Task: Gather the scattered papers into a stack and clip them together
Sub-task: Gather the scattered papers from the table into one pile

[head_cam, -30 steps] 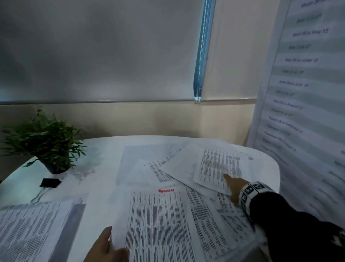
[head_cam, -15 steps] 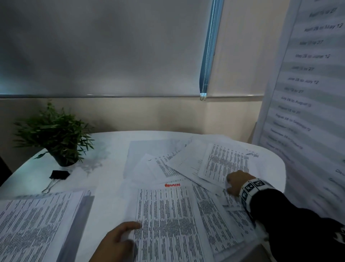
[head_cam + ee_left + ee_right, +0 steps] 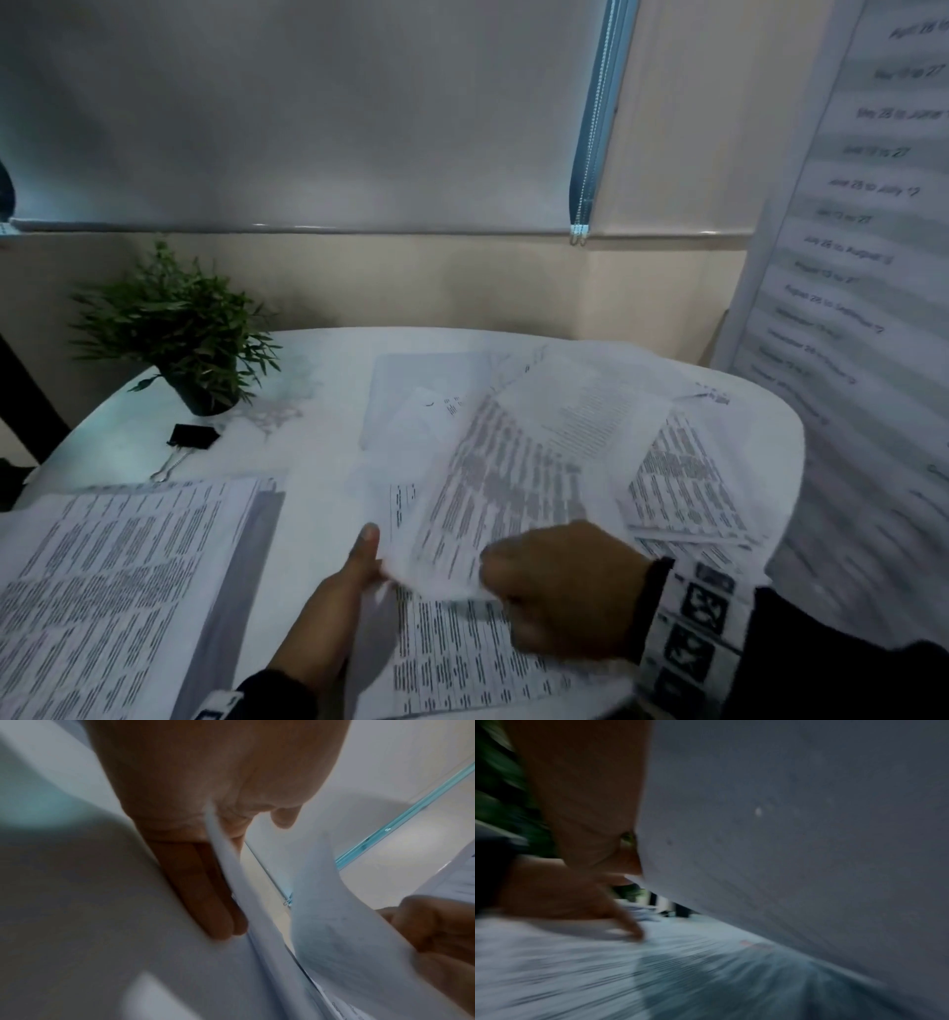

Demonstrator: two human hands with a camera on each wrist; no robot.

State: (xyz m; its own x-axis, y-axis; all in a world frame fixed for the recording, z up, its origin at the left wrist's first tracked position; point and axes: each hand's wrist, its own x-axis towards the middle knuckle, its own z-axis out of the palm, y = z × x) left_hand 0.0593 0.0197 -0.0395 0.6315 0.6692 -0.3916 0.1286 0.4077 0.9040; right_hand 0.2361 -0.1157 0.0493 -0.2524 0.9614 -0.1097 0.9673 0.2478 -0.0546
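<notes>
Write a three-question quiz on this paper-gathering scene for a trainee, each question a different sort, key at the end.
1. True or false: the binder clip is already clamped on the papers.
2. Which hand grips the lifted sheets? A) left hand only B) right hand only C) both
3. Fill in: the binder clip lies on the table just in front of the ____.

Key
1. False: it lies loose on the table, apart from the papers.
2. C
3. potted plant

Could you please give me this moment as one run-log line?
phase: gathering | right hand: grips lifted sheets | left hand: pinches the sheets' edge | binder clip: unused, beside plant
</notes>
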